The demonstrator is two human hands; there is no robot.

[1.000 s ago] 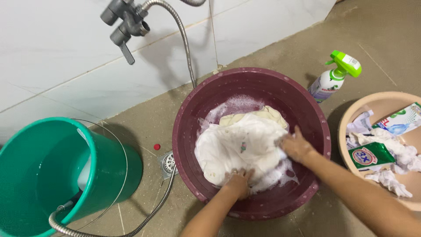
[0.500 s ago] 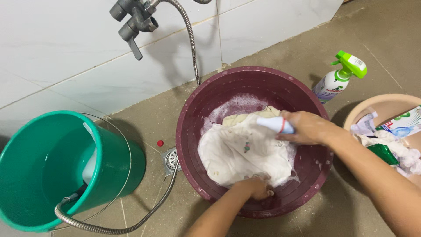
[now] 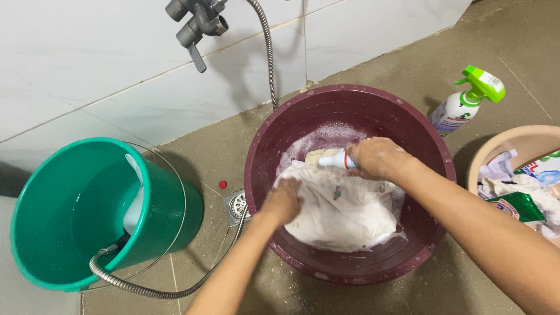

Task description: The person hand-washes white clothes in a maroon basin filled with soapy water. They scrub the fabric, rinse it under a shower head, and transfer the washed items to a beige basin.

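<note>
A maroon basin [image 3: 350,274] sits on the tan floor [image 3: 192,157], its far rim close to the white tiled wall [image 3: 87,64]. A metal hose [image 3: 268,52] hangs from the tap [image 3: 198,26] and drops behind that rim; the same hose curves along the floor past the drain [image 3: 238,205] and into the green bucket [image 3: 35,233], which stands well to the left with a strip of bare floor between it and the basin. A small red cap [image 3: 222,184] lies in that strip. To the right, a spray bottle [image 3: 464,105] stands just beside the basin's rim, and a beige basin [image 3: 496,151] holding packets and rags sits near the right edge of the view, leaving only a narrow gap there. The near side of the basin has open floor in front of it.

Inside the basin a white cloth [image 3: 344,216] lies spread in suds, filling most of the bottom. The left hand [image 3: 283,201] presses down on the cloth's left edge, fingers curled into the fabric. The right hand [image 3: 376,158] is closed around a white brush [image 3: 329,157] at the cloth's far edge. The brush lies roughly level, its long axis running left to right, with the free end pointing left toward the basin's inner wall and the red-banded part at the fingers. The two hands are apart, with cloth between them.
</note>
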